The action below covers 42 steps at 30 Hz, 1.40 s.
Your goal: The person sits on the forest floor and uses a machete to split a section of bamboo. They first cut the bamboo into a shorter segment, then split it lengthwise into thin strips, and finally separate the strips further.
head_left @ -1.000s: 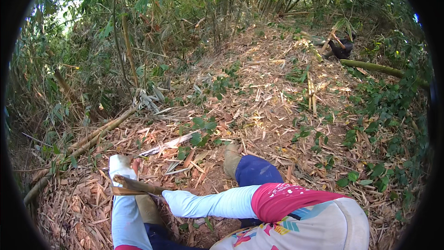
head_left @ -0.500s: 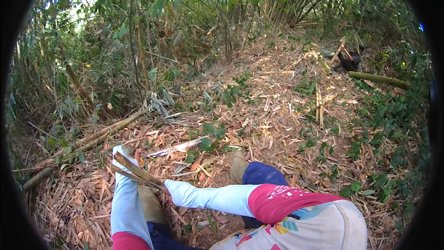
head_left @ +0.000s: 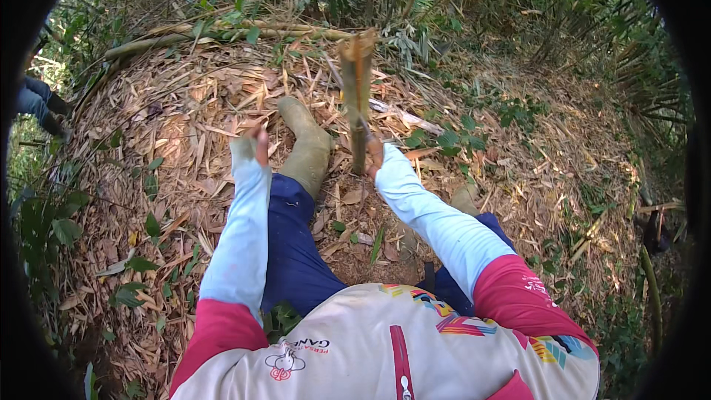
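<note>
Gripping the bamboo piece [head_left: 356, 89] near its close end, I do well to keep my right hand [head_left: 376, 155] firm and steady, so the wood can't twist. Most of its length juts away past my fingers [head_left: 372, 168] (its far end blurs a little). My left hand [head_left: 261, 145] is apart, left of a boot [head_left: 307, 152]; the sleeve [head_left: 241, 161] hides too much to tell whether it's curled.

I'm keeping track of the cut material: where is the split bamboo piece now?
The split bamboo piece is in the head view's upper middle, beside the right hand's grip and right of the olive left boot.
</note>
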### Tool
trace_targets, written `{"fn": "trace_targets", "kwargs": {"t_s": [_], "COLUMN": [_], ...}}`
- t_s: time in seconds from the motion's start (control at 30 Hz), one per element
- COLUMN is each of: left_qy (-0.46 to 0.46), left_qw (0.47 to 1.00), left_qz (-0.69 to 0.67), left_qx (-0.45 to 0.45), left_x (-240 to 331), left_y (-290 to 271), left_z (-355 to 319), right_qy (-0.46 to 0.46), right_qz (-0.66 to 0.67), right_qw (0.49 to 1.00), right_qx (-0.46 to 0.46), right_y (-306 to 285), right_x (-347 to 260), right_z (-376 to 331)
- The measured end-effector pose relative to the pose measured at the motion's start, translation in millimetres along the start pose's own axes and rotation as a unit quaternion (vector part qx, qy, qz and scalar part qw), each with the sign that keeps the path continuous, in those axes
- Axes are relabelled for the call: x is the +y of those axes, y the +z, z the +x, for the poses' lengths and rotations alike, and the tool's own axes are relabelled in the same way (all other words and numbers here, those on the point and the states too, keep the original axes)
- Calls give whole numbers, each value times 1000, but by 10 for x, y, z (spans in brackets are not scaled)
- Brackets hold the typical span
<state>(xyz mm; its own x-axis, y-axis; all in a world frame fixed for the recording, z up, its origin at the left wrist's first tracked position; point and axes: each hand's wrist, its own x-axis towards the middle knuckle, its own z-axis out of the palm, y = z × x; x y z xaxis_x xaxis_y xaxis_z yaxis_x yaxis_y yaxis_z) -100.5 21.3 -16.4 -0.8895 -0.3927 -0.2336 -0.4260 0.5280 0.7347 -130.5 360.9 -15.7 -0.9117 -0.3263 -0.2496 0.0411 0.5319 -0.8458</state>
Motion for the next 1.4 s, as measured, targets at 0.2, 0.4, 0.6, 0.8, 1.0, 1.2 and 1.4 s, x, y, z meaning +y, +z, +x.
{"fn": "trace_targets", "kwargs": {"t_s": [0.2,0.4,0.6,0.8,1.0,1.2,1.4], "left_qy": [240,129,162,154,190,157,188], "left_qw": [936,951,939,941,951,958,954], "left_qz": [255,280,304,302,239,234,229], "left_qx": [-19,-8,0,12,52,44,42], "left_x": [-355,-21,-36,-164,-212,-130,-60], "left_y": [171,174,238,248,292,291,317], "left_z": [-1642,-1821,-1740,-1816,-1770,-1793,-1731], "right_qy": [-54,-162,-170,177,244,158,-135], "right_qz": [-70,121,122,139,256,196,201], "right_qw": [985,937,935,966,918,915,903], "right_qx": [149,283,287,131,180,314,356], "right_y": [-1005,-2270,-2717,-1300,-903,-1738,-2994], "right_x": [-426,-2099,-2084,-586,280,-963,-1764], "right_z": [-167,-780,-1532,-1666,-1260,-1126,-1933]}}
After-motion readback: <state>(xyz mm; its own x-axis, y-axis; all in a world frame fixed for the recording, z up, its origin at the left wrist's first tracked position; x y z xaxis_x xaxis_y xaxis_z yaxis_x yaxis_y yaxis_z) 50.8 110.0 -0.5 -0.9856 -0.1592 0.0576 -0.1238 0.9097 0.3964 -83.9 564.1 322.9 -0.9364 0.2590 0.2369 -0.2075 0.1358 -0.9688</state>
